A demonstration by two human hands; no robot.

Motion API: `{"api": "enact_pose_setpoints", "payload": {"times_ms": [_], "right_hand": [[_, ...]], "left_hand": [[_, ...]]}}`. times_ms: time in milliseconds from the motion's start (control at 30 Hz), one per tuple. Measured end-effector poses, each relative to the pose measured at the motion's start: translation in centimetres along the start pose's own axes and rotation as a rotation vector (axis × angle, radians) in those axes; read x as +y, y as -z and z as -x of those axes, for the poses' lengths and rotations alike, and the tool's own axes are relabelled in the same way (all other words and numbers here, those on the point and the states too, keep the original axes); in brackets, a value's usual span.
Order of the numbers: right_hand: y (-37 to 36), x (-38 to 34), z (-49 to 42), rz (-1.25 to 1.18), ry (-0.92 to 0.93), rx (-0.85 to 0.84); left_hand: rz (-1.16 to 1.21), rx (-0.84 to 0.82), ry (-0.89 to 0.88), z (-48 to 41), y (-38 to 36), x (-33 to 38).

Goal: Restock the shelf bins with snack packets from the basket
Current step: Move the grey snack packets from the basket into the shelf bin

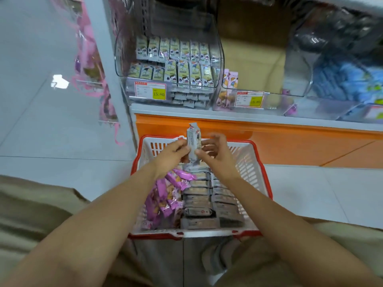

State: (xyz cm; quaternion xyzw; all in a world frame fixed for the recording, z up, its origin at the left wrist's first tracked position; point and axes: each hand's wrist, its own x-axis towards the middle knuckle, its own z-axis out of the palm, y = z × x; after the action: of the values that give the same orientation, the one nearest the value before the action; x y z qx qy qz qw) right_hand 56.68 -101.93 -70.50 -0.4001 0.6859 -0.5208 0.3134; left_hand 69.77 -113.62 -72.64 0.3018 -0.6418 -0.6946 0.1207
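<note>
Both hands hold one grey foil snack packet (pixel 193 142) upright above the white plastic basket with red rim (pixel 262 160): the left hand (pixel 173 151) pinches its left edge and the right hand (pixel 215 151) pinches its lower right edge, so each grip is closed on the packet. The long axis of the packet points away from the person, towards the clear plastic shelf bin with green-grey packets (pixel 169 65), which lies up and a little left of the hands. I judge the left hand is nearer to this bin. More grey packets and pink packets (pixel 165 195) lie in the basket below
</note>
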Motion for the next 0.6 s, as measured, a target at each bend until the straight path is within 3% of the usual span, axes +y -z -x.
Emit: {"api": "enact_pose_setpoints", "payload": {"times_ms": [100,167,267,400,467,600], "right_hand": [[-1.2,-1.8,0.5,0.095,0.094,0.000],[-1.8,-3.2,0.4,0.103,0.146,0.041],[-2.1,-5.7,-0.3,0.117,0.235,0.097],[-2.2,-9.5,-2.1,0.131,0.309,0.129],[-2.3,-11.4,-3.4,0.172,0.362,0.153],[-3.4,-14.8,-7.1,0.246,0.339,0.213]], "left_hand": [[0.157,0.004,-0.024,1.0,0.3,2.1],[0.136,0.024,-0.070,1.7,0.8,3.6],[-0.156,0.206,-0.222,2.2,2.0,5.5],[-0.818,0.674,-0.548,2.6,5.1,7.4],[-0.983,0.777,-0.535,2.5,6.6,8.1],[-1.177,0.734,-0.357,2.3,8.0,8.1]]}}
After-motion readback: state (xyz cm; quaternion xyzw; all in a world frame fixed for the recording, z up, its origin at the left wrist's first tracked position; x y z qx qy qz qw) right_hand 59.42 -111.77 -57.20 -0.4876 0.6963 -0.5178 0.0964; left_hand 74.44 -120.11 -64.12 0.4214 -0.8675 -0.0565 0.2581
